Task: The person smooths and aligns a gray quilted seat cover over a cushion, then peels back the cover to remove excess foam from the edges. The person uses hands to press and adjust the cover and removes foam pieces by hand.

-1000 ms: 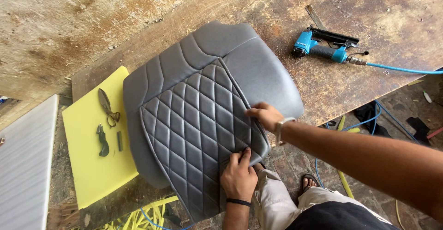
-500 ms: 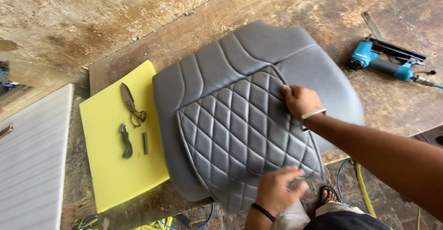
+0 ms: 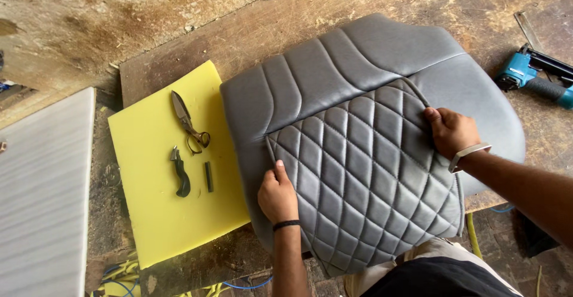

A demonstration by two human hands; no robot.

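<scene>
A grey leather-like seat cover with a diamond-quilted middle panel and smooth ribbed sides (image 3: pixel 358 130) is lying flat on a worn wooden workbench (image 3: pixel 268 28), with its near edge hanging a little over the front of the bench. The left hand (image 3: pixel 277 197) is resting on the left edge of the quilted panel, its fingers pressed together and curled down onto the seam, the thumb pointing up along it. The right hand (image 3: pixel 450 131) is lying on the right edge of the same panel, its fingers bent and gripping the seam there. Just beside the cover, on the left, a yellow square foam sheet (image 3: pixel 161 213) is carrying metal scissors (image 3: pixel 190 123), a black-handled cutter (image 3: pixel 180 178) and a small dark bar (image 3: pixel 209 176). Far right, a blue pneumatic stapler (image 3: pixel 531 76) is lying on the bench, well apart from the hands.
</scene>
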